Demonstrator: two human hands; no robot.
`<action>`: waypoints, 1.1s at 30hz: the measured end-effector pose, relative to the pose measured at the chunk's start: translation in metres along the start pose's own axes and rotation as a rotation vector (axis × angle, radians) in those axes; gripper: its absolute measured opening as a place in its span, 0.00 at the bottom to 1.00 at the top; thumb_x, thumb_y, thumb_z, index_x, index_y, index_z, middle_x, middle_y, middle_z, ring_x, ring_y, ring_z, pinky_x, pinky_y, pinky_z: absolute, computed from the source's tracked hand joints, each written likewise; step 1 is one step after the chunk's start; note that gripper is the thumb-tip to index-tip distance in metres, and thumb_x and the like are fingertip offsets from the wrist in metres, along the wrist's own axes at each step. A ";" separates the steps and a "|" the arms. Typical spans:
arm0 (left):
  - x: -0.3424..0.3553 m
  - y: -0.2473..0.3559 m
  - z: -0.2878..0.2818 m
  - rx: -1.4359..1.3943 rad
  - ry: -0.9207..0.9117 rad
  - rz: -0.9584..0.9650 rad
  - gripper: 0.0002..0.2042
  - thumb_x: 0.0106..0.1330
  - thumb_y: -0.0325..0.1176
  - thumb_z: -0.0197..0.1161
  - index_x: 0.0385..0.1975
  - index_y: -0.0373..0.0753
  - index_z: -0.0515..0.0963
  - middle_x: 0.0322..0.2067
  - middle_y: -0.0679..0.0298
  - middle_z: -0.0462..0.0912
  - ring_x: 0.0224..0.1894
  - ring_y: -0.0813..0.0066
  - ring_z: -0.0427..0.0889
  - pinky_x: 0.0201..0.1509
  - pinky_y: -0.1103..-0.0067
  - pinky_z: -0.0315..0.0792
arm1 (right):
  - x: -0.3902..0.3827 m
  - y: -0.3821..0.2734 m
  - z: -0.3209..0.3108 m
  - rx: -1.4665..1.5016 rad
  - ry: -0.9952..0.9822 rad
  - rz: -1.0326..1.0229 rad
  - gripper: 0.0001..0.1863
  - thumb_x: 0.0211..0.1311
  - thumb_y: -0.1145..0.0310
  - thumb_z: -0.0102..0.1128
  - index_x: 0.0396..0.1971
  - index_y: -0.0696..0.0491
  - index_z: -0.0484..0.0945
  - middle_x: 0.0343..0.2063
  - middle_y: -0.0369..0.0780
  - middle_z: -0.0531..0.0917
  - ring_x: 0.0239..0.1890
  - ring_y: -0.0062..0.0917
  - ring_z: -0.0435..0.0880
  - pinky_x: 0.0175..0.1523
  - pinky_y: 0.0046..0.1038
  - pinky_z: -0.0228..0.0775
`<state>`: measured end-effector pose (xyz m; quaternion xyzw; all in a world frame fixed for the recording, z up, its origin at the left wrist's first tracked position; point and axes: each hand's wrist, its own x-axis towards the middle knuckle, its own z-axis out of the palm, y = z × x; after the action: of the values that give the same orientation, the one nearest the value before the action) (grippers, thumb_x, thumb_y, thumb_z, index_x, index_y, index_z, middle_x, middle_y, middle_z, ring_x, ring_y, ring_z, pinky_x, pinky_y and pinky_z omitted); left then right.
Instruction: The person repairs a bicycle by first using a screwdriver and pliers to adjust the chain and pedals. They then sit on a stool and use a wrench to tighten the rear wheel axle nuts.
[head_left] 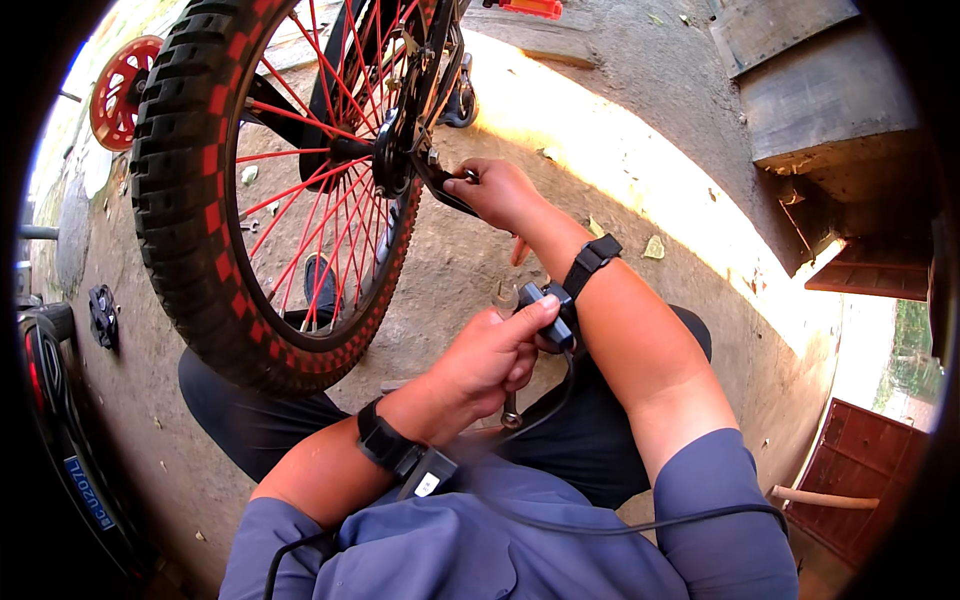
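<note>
A bicycle wheel (215, 200) with red spokes and a black knobbly tyre with red checks stands tilted in front of me at the left. My right hand (495, 190) reaches to its hub side, thumb and fingers pinched at the end of a black metal arm (445, 190); whatever lies between the fingertips is hidden. My left hand (490, 355) is closed around a combination wrench (507, 296), whose two ends show above and below the fist. Its thumb lies against a small black box (548, 310) at my right wrist strap. An orange-red piece (520, 250) shows beside my right forearm.
A small red wheel (122, 95) sits beyond the tyre. A black pedal (103, 316) lies on the ground at left, near a dark vehicle (60, 420). Behind the spokes are a shoe (320, 288) and a small wrench (249, 226). Wooden boards (830, 100) stand at right. A cable (620, 525) crosses my lap.
</note>
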<state>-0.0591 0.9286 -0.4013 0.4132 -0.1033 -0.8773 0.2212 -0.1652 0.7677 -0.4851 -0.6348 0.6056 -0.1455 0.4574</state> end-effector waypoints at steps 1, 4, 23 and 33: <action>-0.003 0.003 0.005 -0.033 0.022 0.006 0.20 0.68 0.50 0.64 0.24 0.38 0.77 0.16 0.67 0.75 0.10 0.86 0.58 0.12 0.83 0.48 | -0.001 0.000 -0.001 -0.016 0.004 0.000 0.20 0.62 0.52 0.62 0.46 0.51 0.84 0.35 0.47 0.86 0.40 0.41 0.85 0.46 0.38 0.74; -0.004 0.007 0.014 -0.120 0.069 0.039 0.20 0.69 0.50 0.63 0.26 0.37 0.77 0.22 0.63 0.80 0.11 0.87 0.60 0.12 0.83 0.50 | -0.003 -0.003 -0.001 -0.070 0.016 -0.026 0.20 0.63 0.52 0.61 0.46 0.50 0.84 0.37 0.47 0.86 0.41 0.43 0.84 0.46 0.39 0.74; 0.008 -0.010 -0.005 -0.080 -0.028 0.017 0.23 0.73 0.50 0.58 0.34 0.31 0.80 0.29 0.62 0.85 0.11 0.86 0.58 0.12 0.83 0.52 | 0.008 0.003 0.005 -0.011 0.004 -0.033 0.18 0.62 0.56 0.66 0.43 0.55 0.84 0.29 0.40 0.85 0.29 0.23 0.80 0.38 0.28 0.72; 0.006 -0.009 0.009 -0.147 0.038 0.002 0.22 0.74 0.50 0.54 0.37 0.33 0.78 0.33 0.58 0.86 0.11 0.86 0.57 0.12 0.84 0.53 | 0.007 0.003 0.003 -0.014 -0.013 -0.036 0.22 0.60 0.51 0.63 0.43 0.54 0.84 0.34 0.48 0.86 0.38 0.40 0.85 0.45 0.37 0.75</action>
<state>-0.0721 0.9335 -0.4030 0.4126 -0.0349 -0.8742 0.2537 -0.1634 0.7634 -0.4913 -0.6496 0.5920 -0.1456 0.4541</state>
